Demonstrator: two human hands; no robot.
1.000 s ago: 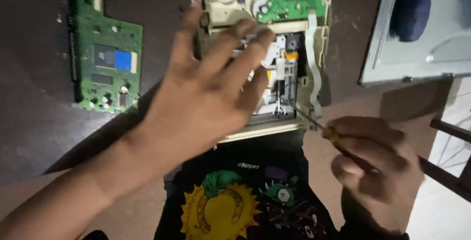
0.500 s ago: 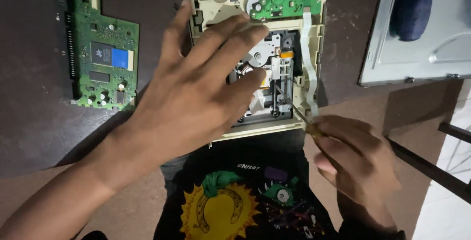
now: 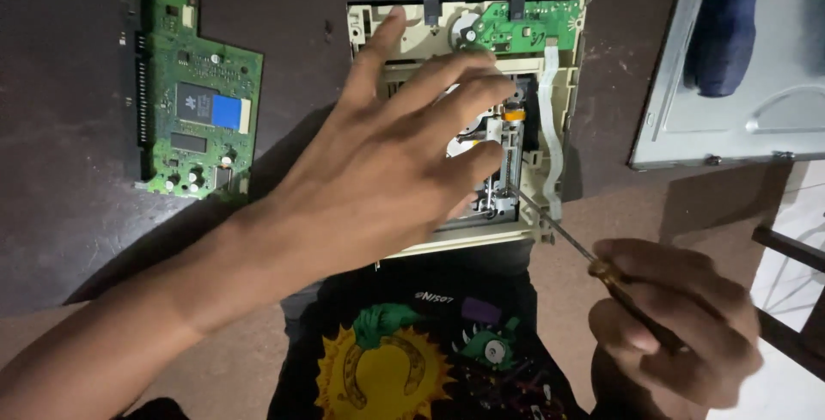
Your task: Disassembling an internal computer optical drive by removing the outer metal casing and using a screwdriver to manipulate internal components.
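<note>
An opened optical disc drive [image 3: 550,85] in a cream plastic frame lies on a dark surface, a small green board at its far end and a white ribbon cable down its right side. My left hand [image 3: 404,162] spreads flat over the drive's middle, fingers apart, pressing on the mechanism and hiding most of it. My right hand [image 3: 679,325] grips a thin screwdriver [image 3: 559,231] by its amber handle. The metal tip touches the drive's inner rail near its bottom right corner.
A loose green circuit board [image 3: 193,102] lies to the left of the drive. A grey metal cover [image 3: 730,128] with a dark blue cloth on it sits at the upper right. A black printed shirt is below the drive.
My left hand has slid a little down and left over the drive, uncovering more of the green board end. The screwdriver tip has moved in to the drive's rail.
</note>
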